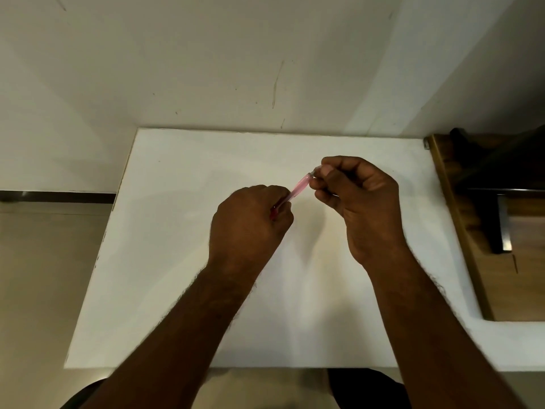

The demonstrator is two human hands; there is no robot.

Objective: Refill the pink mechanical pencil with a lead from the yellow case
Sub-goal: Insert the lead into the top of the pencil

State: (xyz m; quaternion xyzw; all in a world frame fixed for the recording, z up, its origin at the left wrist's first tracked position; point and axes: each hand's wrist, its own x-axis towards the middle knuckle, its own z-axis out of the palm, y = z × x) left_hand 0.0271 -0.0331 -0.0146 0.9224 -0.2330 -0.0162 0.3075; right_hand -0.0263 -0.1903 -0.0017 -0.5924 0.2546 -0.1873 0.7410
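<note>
The pink mechanical pencil [298, 188] is held above the white table [177, 231], slanting from lower left to upper right. My left hand [250, 222] is closed around its lower, redder part. My right hand [356, 202] pinches the pencil's upper end between thumb and fingertips; the small part at that end is mostly hidden by the fingers. The yellow lead case is nowhere in view.
A pale wall rises behind the table. A dark wooden frame [460, 225] with a black metal piece [501, 219] borders the table on the right. Floor tiles lie to the left of the table's edge.
</note>
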